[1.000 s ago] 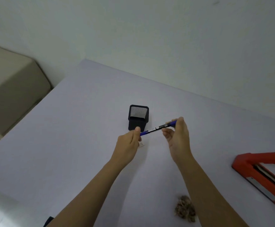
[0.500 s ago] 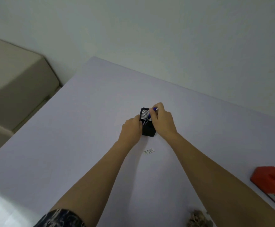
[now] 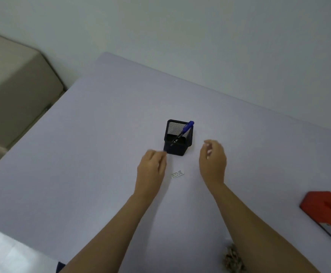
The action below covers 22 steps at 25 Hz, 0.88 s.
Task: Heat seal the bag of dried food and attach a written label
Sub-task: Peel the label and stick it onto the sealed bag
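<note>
Both hands (image 3: 180, 164) hover empty, flanking label (image 3: 177, 174) before pen holder (image 3: 177, 138).

The label (image 3: 177, 174) on the table (image 3: 101, 134) carries small dark writing, too blurred to read; no other text shows.

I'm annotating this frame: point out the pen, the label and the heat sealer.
pen (image 3: 187, 127), head view, blue cap end
label (image 3: 177, 174), head view, middle of slip
heat sealer (image 3: 318, 203), head view, red body
</note>
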{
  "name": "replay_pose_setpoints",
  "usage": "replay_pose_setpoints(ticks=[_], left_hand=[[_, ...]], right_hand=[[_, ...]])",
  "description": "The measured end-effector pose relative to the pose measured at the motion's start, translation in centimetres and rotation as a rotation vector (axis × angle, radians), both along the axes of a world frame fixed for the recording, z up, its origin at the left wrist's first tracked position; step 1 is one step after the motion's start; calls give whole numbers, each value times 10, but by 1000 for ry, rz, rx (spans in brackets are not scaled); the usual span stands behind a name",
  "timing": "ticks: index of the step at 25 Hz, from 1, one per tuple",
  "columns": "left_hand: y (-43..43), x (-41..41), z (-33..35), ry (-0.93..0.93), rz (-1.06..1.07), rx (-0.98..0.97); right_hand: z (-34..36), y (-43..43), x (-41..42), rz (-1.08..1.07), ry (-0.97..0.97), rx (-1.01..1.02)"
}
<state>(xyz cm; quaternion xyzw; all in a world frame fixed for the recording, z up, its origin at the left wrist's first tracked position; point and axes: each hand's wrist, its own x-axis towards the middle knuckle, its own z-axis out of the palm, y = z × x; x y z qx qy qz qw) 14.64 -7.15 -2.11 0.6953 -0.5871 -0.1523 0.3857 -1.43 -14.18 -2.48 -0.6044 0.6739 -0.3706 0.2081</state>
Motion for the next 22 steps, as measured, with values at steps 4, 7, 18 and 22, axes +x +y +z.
replay_pose_setpoints(ticks=[4, 7, 18, 22], left_hand=[[29, -17, -45, -190, -211, 234], [27, -15, -53, -280, -260, 331], [25, -7, -49, -276, -335, 351], [24, -7, -46, -268, -340, 339]], right_hand=[[-43, 54, -18, 306, 94, 207], [-47, 62, -12, 436, 232, 205], [-22, 62, 17, 107, -137, 542], [-18, 52, 19, 41, -214, 642]])
